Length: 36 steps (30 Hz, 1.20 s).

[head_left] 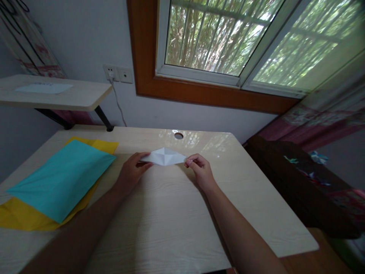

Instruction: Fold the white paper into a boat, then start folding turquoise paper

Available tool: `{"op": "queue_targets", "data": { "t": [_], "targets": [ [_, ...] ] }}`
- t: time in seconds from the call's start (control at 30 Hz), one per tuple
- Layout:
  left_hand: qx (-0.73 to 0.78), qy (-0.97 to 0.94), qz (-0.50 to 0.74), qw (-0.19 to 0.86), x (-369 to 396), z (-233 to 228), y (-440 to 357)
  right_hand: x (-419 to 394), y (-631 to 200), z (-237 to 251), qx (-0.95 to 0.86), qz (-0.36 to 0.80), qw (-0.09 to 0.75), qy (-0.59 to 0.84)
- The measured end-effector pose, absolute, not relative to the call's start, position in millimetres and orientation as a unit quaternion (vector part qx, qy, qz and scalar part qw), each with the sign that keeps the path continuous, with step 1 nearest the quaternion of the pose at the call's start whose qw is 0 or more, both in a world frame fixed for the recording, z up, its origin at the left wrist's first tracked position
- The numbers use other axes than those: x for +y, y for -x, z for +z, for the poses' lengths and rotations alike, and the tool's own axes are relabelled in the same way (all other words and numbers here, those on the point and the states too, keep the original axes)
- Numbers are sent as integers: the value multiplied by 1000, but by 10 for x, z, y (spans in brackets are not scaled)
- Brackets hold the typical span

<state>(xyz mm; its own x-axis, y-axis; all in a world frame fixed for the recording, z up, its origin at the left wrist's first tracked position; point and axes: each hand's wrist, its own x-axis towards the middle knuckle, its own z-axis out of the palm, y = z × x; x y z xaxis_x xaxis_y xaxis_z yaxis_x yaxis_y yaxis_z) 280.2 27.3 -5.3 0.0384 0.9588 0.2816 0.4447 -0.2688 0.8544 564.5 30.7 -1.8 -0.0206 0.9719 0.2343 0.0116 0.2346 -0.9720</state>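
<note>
A folded white paper, long and pointed toward its right end with creases crossing at its middle, is held between my two hands over the desk. My left hand grips its left end, thumb at the near edge and fingers at the far edge. At the other end, my right hand pinches the narrow tip between thumb and curled fingers. Left of my left hand, a turquoise sheet lies on top of a yellow sheet.
The pale wooden desk has a round cable hole near its back edge. A raised shelf at the back left carries a white paper. Behind are a wall socket with a plugged cord and a window. Dark furniture stands right.
</note>
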Motion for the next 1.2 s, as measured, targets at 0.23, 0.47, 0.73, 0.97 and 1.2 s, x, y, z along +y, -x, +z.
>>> {"op": "queue_targets", "data": {
  "t": [0.23,0.47,0.73,0.97,1.2],
  "targets": [
    [515,-602,484,370,242,-19,-2815,312,-5618,-12,-582,433,529,441],
    [511,-586,506,372,262,-48,-2825,381,-5609,-111,-590,385,527,475],
    [450,-698,495,257,295,-67,-2728,346,-5716,23,-723,248,506,400],
    [465,-699,513,178,339,-62,-2678,283,-5742,83,-750,148,511,393],
    [426,-565,578,406,318,-66,-2796,258,-5723,69,-740,163,526,387]
  ]
}}
